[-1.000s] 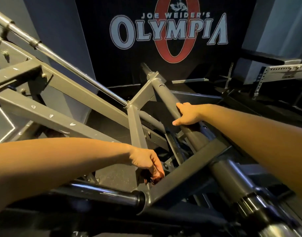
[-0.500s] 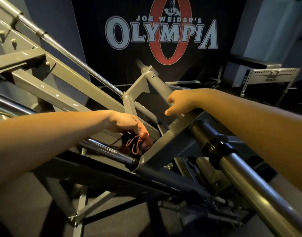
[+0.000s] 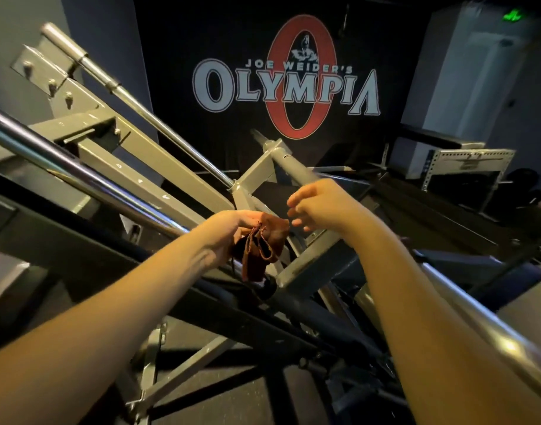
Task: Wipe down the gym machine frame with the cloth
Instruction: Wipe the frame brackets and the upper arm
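Note:
A dark red cloth (image 3: 260,243) hangs bunched in front of the grey gym machine frame (image 3: 159,167). My left hand (image 3: 229,231) grips its top, and the cloth dangles below the fingers, clear of the metal. My right hand (image 3: 315,207) hovers just right of the cloth with loosely spread fingers, holding nothing, its fingertips almost at the cloth's upper corner. It is blurred by motion. Both hands are above the grey crossbar (image 3: 312,259) where the frame's tubes meet.
Chrome bars run diagonally at the left (image 3: 79,170) and lower right (image 3: 493,329). A long thin steel bar (image 3: 146,108) slants behind the frame. A black Olympia banner (image 3: 287,87) covers the back wall. A perforated rack (image 3: 471,161) stands at the right. Dark floor lies below.
My left hand has lifted the cloth up and away from the lower frame. My right hand has let go of the grey tube and moved toward the cloth. The view has tilted upward.

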The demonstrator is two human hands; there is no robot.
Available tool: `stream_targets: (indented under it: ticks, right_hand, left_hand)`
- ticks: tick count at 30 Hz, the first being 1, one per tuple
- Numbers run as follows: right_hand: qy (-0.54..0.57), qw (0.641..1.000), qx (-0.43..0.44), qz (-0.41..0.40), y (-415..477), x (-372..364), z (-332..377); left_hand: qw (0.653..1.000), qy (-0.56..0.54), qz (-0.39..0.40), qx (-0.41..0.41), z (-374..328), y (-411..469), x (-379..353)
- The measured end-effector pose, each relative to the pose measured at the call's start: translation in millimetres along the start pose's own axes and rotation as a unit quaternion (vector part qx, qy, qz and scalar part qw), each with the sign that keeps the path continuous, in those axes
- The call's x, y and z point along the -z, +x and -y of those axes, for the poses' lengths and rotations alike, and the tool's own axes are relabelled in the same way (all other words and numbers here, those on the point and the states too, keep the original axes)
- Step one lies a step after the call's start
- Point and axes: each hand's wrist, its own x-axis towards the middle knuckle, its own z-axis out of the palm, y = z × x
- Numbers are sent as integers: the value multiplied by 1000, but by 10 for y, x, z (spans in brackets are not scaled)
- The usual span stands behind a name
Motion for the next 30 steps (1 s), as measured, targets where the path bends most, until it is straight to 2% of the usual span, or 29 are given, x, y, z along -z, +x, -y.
stream_targets:
  ticks: [5, 8, 14, 19, 22, 25, 28, 30]
  right_hand:
    - [137, 989, -30, -47, -720, -480, -480]
    - [212, 973, -70, -56, -1125, -733, -819]
    - [230, 966, -111, -51, -1633, -1130, -1272]
    - [247, 956, -143, -63, -1729, -1378, -1607]
    - [240, 955, -163, -68, -1722, -1545, -1934]
    - [253, 947, -197, -36, -1717, -1671, -2306]
    - [246, 945, -216, -21, -1710, -1810, -2629]
    - [244, 941, -230, -50, -1696, -1942, -2827]
  left_hand:
    - [997, -56, 45, 20, 246, -431, -68]
    - [995, -80, 42, 39, 544, -564, -146]
    - [987, -104, 40, 119, 1128, -707, -397]
    - [986, -94, 8, 134, 1486, -875, -529]
    - [991, -71, -1, 117, 1838, -953, -564]
    - [997, -13, 5, 74, 2261, -966, -662]
    - [998, 24, -39, 50, 2701, -880, -753]
    - [995, 69, -68, 25, 2948, -787, -820]
